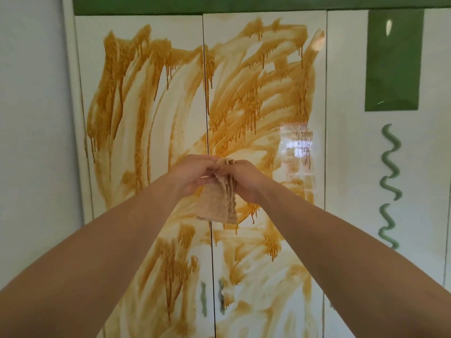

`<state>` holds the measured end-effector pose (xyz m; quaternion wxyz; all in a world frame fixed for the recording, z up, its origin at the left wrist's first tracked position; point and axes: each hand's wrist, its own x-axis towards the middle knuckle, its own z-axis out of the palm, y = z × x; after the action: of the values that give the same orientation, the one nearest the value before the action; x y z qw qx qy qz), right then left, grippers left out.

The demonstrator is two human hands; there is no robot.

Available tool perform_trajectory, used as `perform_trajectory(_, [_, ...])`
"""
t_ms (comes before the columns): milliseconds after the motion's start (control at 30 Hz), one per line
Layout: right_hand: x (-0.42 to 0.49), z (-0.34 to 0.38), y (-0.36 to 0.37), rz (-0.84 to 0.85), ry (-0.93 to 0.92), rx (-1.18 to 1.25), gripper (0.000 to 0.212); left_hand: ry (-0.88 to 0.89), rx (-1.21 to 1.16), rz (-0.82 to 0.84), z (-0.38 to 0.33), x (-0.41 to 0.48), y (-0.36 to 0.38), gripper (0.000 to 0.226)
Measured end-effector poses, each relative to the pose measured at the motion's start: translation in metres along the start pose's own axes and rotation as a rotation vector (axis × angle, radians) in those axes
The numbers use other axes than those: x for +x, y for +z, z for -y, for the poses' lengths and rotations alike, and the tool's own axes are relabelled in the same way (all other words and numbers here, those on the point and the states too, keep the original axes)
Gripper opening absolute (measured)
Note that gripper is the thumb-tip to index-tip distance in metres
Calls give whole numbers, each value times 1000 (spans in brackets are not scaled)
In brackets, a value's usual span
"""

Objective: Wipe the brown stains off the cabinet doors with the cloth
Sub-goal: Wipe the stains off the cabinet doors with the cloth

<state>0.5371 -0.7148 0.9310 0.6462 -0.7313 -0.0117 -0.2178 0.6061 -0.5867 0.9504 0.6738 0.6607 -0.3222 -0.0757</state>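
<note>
Two tall glossy white cabinet doors fill the view, the left door (136, 32) and the right door (314, 215), meeting at a central seam. Broad brown smears and drips (256, 98) cover both, from near the top down past the handles. In front of the seam, at mid height, my left hand (192, 173) and my right hand (246, 179) are held together, both gripping the top of a folded beige cloth (217, 206). The cloth hangs down below the hands, its layered edges on the right. It is in the air, a little off the door surface.
Two pale green handles (203, 298) flank the seam low down. A third white door on the right carries a green panel (393, 59) and a wavy green handle (390, 186). A green strip (219, 3) runs above. A plain white wall (31, 118) is at left.
</note>
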Motion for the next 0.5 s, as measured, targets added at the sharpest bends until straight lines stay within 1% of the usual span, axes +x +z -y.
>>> perform_trajectory(67, [4, 4, -2, -39, 13, 4, 33, -29, 13, -30, -4, 2, -3, 23])
perform_trajectory(133, [7, 8, -6, -119, 22, 11, 31, -65, 8, -40, -6, 5, -7, 27])
perform_trajectory(200, [11, 9, -15, -193, 45, 29, 27, -88, 31, -68, -10, 6, -14, 24])
perform_trajectory(233, [11, 10, -20, -213, 64, 23, 28, -89, 62, -93, -12, 7, -20, 20])
perform_trajectory(300, [13, 10, -34, -235, 100, -18, 34, -75, 174, -156, -16, 8, -36, 18])
perform_trajectory(367, [16, 14, -48, -292, 107, -87, 37, -40, 331, -214, -20, 8, -52, 18])
perform_trajectory(433, [16, 19, -60, -350, 59, -188, 29, 15, 501, -251, -25, 7, -66, 12])
perform_trajectory(500, [15, 23, -69, -375, -5, -292, 18, 56, 667, -290, -29, 7, -75, 11])
